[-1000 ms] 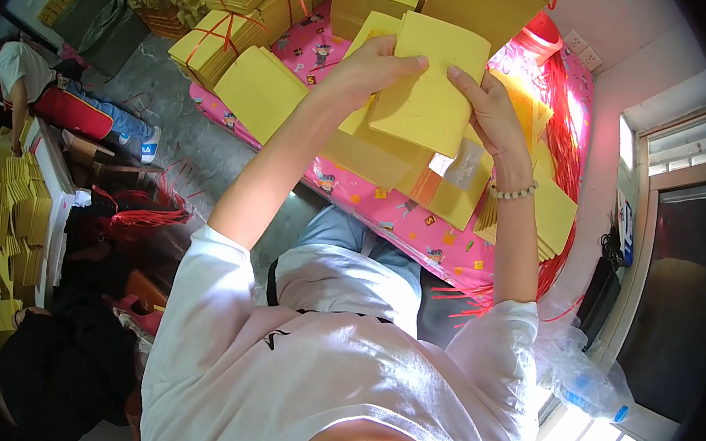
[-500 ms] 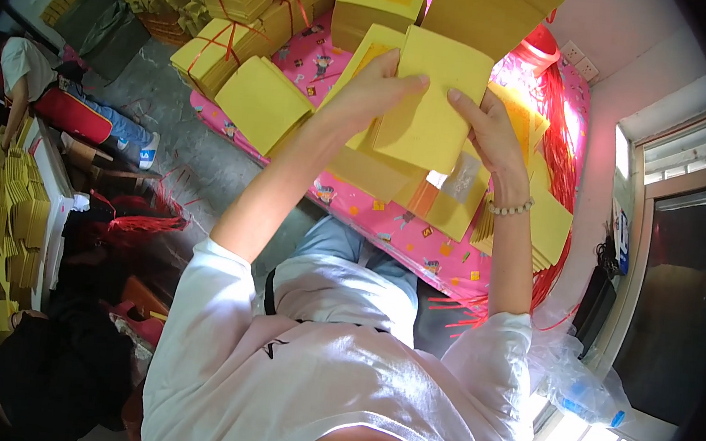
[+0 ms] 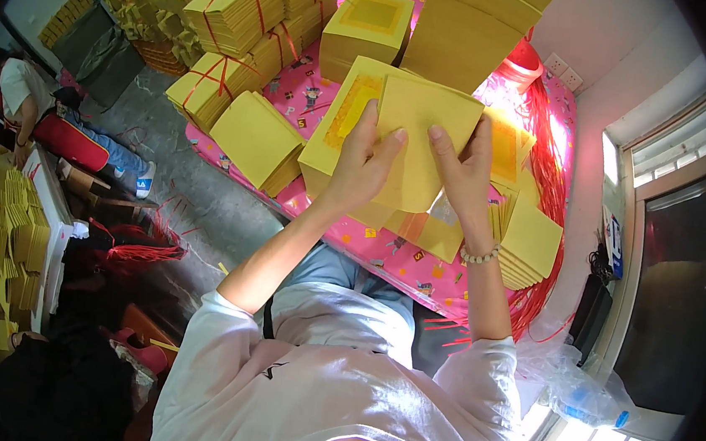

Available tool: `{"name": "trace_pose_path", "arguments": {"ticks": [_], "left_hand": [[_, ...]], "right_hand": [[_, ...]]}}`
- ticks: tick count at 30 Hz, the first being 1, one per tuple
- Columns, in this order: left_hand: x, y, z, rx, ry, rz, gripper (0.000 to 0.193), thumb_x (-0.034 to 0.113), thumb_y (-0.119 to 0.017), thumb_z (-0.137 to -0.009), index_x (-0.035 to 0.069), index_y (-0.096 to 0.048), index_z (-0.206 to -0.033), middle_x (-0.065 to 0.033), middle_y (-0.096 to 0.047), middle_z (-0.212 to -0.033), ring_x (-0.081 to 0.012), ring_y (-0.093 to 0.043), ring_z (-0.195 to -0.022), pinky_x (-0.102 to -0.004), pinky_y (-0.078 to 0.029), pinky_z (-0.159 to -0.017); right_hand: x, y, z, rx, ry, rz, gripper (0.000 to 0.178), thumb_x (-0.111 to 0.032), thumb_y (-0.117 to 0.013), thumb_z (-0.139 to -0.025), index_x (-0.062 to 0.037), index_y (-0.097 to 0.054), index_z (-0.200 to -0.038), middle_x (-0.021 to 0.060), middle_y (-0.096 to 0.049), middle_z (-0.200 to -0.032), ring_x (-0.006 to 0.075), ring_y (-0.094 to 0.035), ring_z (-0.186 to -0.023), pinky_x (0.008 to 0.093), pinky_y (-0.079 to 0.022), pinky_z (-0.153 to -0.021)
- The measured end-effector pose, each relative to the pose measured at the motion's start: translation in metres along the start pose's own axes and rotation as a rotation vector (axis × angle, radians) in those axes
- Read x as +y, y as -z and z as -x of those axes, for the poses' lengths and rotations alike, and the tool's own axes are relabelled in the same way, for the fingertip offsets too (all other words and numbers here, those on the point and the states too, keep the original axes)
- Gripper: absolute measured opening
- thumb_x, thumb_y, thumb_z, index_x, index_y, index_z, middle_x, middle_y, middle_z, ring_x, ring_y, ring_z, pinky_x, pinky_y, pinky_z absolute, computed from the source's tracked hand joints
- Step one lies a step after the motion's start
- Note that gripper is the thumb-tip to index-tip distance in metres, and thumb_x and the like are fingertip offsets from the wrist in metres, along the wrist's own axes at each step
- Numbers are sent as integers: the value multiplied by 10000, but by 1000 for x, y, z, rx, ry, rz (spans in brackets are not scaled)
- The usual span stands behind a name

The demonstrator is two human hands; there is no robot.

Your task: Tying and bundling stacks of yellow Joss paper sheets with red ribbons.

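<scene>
Well left of the left hand, a yellow paper bundle tied with red string (image 3: 212,86) lies on a pink, cartoon-printed tablecloth (image 3: 289,91). Nearer that hand is a loose, flat yellow paper stack (image 3: 257,141). Just beyond its fingers rises a thick yellow paper block with an orange-printed top (image 3: 350,107). The left hand (image 3: 371,159) grips the left edge of a plain yellow rectangular paper sheaf (image 3: 425,113), thumb on top. The sheaf lies between both hands; the right hand (image 3: 463,167) clasps its right edge, thumb likewise on top. Right of that hand hang long red plastic-like strands (image 3: 551,141).
</scene>
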State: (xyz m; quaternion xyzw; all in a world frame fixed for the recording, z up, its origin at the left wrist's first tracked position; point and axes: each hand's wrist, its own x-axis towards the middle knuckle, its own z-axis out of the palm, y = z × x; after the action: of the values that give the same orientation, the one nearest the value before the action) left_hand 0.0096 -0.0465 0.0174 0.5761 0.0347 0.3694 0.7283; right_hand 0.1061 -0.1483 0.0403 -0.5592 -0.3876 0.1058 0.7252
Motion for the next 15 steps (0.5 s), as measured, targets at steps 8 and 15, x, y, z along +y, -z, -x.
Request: {"name": "trace_pose_path", "arguments": {"ticks": [8, 15], "left_hand": [[4, 3, 4, -52, -172, -278, 306, 95, -514, -927, -38, -428, -1189, -177, -611, -1032, -231, -603, -948, -309, -468, -803], [10, 1, 11, -68, -157, -285, 290, 90, -509, -929, -36, -418, -1174, -170, -611, -1007, -224, -608, -922, -312, -472, -786]], "right_hand": [[-46, 10, -26, -98, 434, 662, 316, -107, -696, -821, -43, -618, -1121, 118, -620, -1038, 204, -606, -947, 291, -487, -806], [-49, 8, -19, -114, 349, 502, 179, -72, -685, -823, -39, -697, -999, 85, -649, -917, 176, -629, -818, 259, -502, -719]]}}
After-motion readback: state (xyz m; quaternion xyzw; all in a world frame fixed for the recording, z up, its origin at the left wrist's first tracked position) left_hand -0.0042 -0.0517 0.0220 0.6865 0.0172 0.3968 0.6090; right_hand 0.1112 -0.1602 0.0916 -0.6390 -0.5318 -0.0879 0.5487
